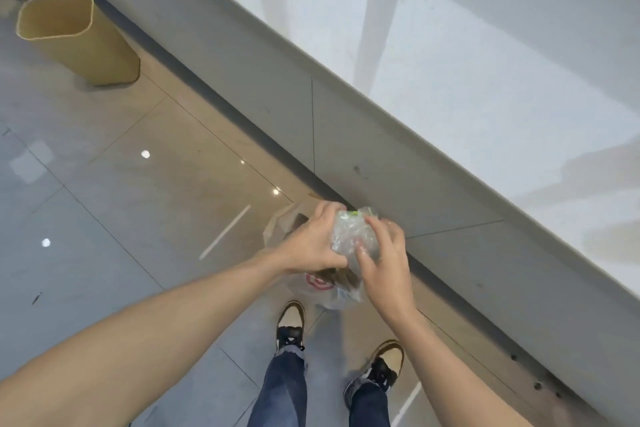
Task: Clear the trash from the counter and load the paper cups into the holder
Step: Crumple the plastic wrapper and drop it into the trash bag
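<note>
Crumpled clear plastic trash (349, 236) gripped between both hands (311, 243) (384, 253) above a plastic bag (322, 288); beige bin (69, 38) apart.

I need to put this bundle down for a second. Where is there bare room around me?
The white counter top on the right is bare all along its grey edge. The floor tiles between the tan waste bin and the shoes are open too. It is crowded only where both hands, left hand and right hand, clutch the crumpled plastic wrap and plastic bag.
</note>
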